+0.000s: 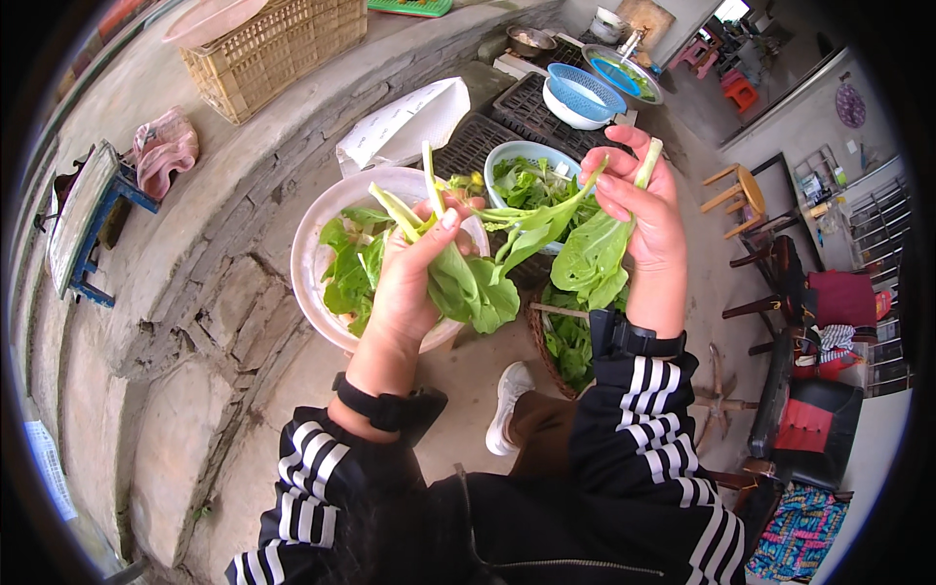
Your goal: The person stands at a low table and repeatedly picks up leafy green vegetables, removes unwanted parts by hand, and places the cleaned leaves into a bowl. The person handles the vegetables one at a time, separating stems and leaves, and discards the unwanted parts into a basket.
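Observation:
My left hand is closed around several stalks of leafy greens, their cut ends pointing up and a yellow-flowered tip beside the fingers. Between the fingers of my right hand are a broad green leaf with a pale stalk and a thinner stem reaching toward my left hand. Beneath the left hand stands a pale pink basin with green leaves in it. A light blue basin of trimmed greens sits behind, between the hands. Partly hidden under my right forearm is a wicker basket of leaves.
Black plastic crates bear a blue colander in a white bowl. A white woven sack lies by the stone ledge. At left is a small blue-legged bench; at right, a wooden stool and chairs.

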`<state>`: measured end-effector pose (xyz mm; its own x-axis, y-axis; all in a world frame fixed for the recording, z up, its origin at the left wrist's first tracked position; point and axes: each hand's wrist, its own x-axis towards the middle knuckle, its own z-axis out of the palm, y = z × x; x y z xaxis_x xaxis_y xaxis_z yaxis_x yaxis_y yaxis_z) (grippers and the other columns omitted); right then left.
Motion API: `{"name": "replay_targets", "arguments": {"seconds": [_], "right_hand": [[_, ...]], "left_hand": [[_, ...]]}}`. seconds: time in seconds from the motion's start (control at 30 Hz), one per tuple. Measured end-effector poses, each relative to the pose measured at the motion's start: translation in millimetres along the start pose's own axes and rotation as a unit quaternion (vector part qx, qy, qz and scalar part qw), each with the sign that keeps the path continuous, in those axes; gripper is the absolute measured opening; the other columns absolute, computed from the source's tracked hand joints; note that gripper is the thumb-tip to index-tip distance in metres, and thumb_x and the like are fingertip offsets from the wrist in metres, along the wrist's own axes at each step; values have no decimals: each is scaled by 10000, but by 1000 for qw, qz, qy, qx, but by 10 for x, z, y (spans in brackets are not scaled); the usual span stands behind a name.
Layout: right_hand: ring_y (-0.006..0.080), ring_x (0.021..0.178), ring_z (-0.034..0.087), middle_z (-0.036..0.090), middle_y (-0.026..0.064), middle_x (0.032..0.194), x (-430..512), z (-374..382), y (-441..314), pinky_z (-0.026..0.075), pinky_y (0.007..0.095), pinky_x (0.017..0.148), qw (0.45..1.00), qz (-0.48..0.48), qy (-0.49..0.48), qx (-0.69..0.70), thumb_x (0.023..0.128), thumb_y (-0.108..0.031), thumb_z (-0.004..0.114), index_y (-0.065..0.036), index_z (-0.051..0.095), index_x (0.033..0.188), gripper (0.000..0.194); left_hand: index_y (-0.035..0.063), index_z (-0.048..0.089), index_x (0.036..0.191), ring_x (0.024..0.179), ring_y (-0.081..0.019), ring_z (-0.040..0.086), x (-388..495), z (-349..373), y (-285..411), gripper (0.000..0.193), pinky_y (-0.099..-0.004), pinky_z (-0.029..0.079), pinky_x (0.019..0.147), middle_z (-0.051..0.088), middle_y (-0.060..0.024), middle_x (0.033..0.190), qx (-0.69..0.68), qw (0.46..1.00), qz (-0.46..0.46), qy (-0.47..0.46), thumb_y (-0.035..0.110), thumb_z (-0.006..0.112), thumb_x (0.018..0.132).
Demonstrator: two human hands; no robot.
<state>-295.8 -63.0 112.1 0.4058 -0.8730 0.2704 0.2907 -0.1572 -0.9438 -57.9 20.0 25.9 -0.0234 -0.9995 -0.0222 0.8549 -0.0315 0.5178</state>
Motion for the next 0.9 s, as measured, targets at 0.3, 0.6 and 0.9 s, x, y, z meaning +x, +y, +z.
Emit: {"name": "replay_targets", "arguments": {"seconds": [0.3,0.6,0.9], "right_hand": [[150,912,677,702,124,1026,-8,124,-69,433,197,595,997,32,-17,-66,824,36,670,-22,519,1266,471],[110,915,579,664,59,1159,48,365,71,498,282,834,866,29,30,-498,762,-5,764,-58,699,1127,375],[196,782,642,666,95,895,-52,896,144,518,310,714,864,-129,-66,-481,757,-39,784,-8,703,887,156]], "left_hand": [[33,598,1099,799,-125,627,-41,43,59,307,-290,534,756,669,-87,992,44,998,12,40,38,742,829],[26,617,1038,803,-148,670,-85,99,128,245,-266,548,729,652,-40,912,141,986,85,28,-59,718,832],[19,630,1028,804,-110,649,-123,22,174,241,-248,536,737,667,-34,920,226,967,117,22,-43,740,823]]}}
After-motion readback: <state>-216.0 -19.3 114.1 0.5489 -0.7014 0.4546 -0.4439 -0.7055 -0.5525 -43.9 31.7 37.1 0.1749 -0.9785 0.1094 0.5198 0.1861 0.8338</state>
